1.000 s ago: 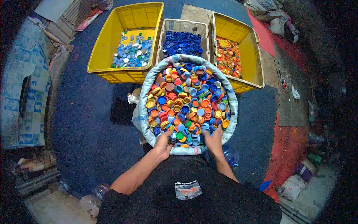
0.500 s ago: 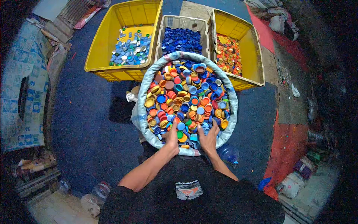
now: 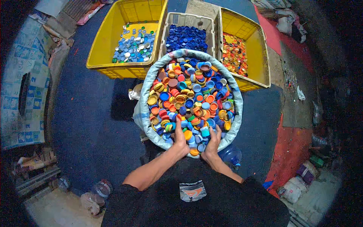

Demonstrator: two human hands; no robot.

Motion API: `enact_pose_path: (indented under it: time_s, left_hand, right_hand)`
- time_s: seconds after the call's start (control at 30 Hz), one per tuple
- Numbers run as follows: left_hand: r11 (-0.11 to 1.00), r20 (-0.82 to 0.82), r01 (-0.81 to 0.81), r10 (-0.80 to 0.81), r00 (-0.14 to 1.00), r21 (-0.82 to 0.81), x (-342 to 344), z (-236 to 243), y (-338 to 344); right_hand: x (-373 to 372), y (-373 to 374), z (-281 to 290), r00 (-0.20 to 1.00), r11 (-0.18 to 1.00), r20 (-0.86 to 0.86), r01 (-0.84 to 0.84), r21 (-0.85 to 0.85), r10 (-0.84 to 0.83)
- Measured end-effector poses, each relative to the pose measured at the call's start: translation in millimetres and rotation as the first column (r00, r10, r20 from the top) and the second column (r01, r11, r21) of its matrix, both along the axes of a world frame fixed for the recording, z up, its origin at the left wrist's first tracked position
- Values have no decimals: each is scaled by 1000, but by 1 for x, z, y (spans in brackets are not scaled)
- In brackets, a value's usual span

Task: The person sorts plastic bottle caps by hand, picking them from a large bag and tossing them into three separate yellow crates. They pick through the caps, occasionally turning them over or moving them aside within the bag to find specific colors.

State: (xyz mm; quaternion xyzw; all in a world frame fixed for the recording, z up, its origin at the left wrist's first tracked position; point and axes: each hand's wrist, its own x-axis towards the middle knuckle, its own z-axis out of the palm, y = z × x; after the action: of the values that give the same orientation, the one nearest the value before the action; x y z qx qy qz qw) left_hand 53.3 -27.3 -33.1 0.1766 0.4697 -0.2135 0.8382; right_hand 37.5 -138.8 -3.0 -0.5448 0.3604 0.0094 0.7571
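Both your hands (image 3: 180, 140) (image 3: 212, 145), unclenched, cup the nearest caps (image 3: 188, 135). You seem mid-scoop; lifting calls for closer palms.

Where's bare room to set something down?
Mostly bare blue floor lies between the patterned sheet and the sack (a dark patch there is unclear), and between sack and red mat, beyond the bottle. Crowded: inside the sack, where the left hand and right hand touch caps; ahead, two yellow crates and a white crate.

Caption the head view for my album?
Left hand and right hand among multicoloured round plastic caps in a pale-rimmed sack; yellow plastic crates beyond.
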Motion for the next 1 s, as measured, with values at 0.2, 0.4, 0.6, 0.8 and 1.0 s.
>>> enact_pose_path:
  time_s: [0.2, 0.4, 0.6, 0.8, 1.0]
  left_hand:
    - [980, 61, 98, -89, 994, -172, 3, 31, 4]
    - [974, 58, 148, -140, 988, -172, 28, 71, 18]
    - [977, 265, 142, -96, 959, -160, 67, 85, 34]
    - [989, 377, 71, -18, 926, -127, 105, 97, 51]
    - [984, 473, 128, -56, 879, -121, 112, 98, 80]
  right_hand:
    - [24, 5, 29, 984, 983, -158, 111, 150, -87]
    - [57, -6, 42, 996, 805, -85, 53, 591, -4]
    - [101, -15, 61, 990, 825, -59, -76, 560, 131]
    - [137, -18, 53, 982, 708, 127, -190, 681, 142]
    - [131, -16, 87, 917, 832, 312, -367, 416, 249]
